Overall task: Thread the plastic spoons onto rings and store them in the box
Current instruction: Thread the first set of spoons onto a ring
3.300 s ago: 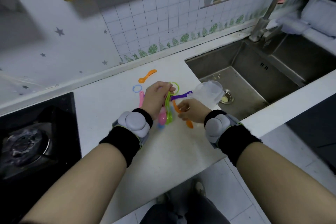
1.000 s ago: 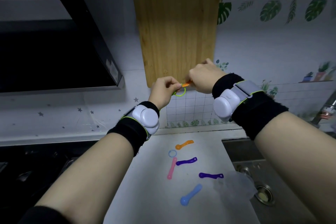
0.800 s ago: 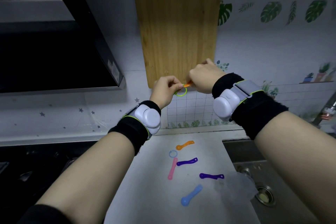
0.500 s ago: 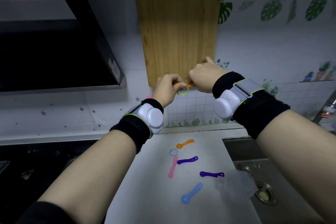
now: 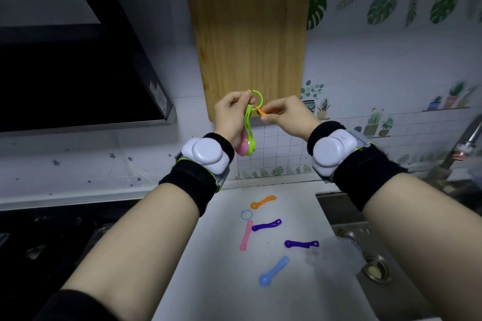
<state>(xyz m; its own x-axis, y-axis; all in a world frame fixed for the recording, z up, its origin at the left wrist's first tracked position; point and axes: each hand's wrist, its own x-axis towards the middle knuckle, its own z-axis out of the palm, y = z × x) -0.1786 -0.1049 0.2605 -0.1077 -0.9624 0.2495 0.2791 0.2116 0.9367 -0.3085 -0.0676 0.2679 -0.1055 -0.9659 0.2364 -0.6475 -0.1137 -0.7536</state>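
Both hands up at the thin green plastic ring, in front of the hanging wooden chopping board.
Left hand pinches the ring, with green and pink plastic spoons dangling beneath. Right hand pinches a small orange plastic spoon, its tip at the ring. Down on the white counter, loose coloured spoons lie near the clear plastic box.

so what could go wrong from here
The right hand pinches the orange spoon high above the counter; a slip may drop it toward the sink. The pink and green spoons hanging from the green ring in the left hand might slide off while it is worked open. The clear box sits at the sink's edge and could get knocked in.
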